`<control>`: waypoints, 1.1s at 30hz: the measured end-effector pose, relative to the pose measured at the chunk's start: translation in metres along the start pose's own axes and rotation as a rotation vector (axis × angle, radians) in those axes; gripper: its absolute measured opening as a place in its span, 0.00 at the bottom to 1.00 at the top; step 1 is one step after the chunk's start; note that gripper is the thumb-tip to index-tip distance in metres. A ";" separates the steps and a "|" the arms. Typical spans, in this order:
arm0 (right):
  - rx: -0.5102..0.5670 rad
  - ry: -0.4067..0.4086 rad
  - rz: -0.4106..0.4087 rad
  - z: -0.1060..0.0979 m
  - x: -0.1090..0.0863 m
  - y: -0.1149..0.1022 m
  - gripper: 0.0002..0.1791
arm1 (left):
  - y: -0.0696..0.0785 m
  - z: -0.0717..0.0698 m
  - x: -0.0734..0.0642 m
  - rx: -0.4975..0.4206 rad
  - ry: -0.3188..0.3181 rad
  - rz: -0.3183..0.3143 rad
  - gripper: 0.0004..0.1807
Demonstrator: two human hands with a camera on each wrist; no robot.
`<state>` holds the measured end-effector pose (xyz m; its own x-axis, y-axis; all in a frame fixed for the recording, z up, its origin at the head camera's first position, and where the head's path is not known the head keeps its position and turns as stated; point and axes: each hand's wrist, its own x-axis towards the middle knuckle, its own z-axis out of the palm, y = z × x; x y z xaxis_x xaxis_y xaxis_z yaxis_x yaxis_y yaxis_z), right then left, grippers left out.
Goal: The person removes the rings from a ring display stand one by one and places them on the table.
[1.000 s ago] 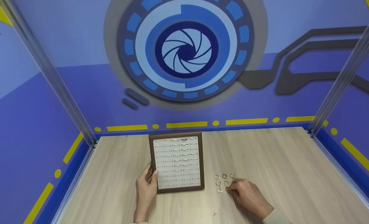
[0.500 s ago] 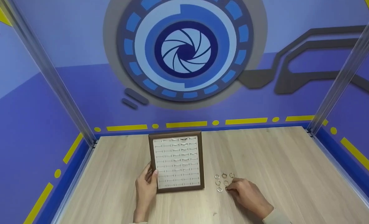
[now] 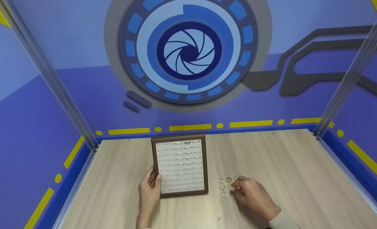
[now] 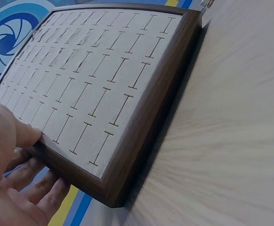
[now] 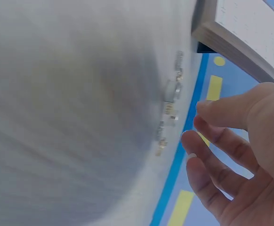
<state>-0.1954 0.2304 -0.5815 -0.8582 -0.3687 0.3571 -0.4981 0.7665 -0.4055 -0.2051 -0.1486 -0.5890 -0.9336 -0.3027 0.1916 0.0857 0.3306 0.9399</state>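
Observation:
A brown-framed ring display tray (image 3: 181, 165) with a pale slotted pad stands tilted up on the table. My left hand (image 3: 149, 190) grips its left edge, thumb on the front and fingers behind, as the left wrist view shows (image 4: 14, 165). Some slots in the upper middle columns seem to bear rings. Several loose rings lie in short rows right of the tray, among them a silver ring (image 3: 224, 194) and a gold-toned ring (image 3: 229, 179). Over the right-hand rings hovers my right hand (image 3: 252, 194), fingers loosely bent. In the right wrist view its fingertips (image 5: 204, 107) show nothing held.
The wood-grain table (image 3: 290, 165) carries a small mark (image 3: 219, 219) near its front. Blue and purple printed panels (image 3: 80, 92) enclose it at the back and sides. Metal posts (image 3: 344, 76) rise at the back corners.
My right hand has risen slightly from the front right ring, and that ring now shows on the table. The left hand and tray stay still.

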 end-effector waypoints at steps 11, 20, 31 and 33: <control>-0.003 0.086 -0.038 -0.020 0.021 -0.025 0.11 | 0.000 0.001 0.000 -0.005 -0.015 -0.034 0.28; 0.063 0.152 -0.091 -0.028 0.054 -0.056 0.12 | -0.003 0.002 -0.001 -0.012 -0.005 0.000 0.27; 0.089 0.275 -0.201 -0.033 0.086 -0.080 0.13 | -0.003 0.000 0.000 -0.024 -0.030 -0.022 0.27; 0.049 0.303 -0.236 -0.032 0.093 -0.084 0.13 | -0.002 0.000 0.001 -0.017 -0.031 -0.024 0.27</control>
<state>-0.2288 0.1486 -0.4868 -0.6473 -0.3542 0.6749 -0.6890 0.6507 -0.3193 -0.2058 -0.1499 -0.5908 -0.9457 -0.2824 0.1608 0.0692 0.3084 0.9487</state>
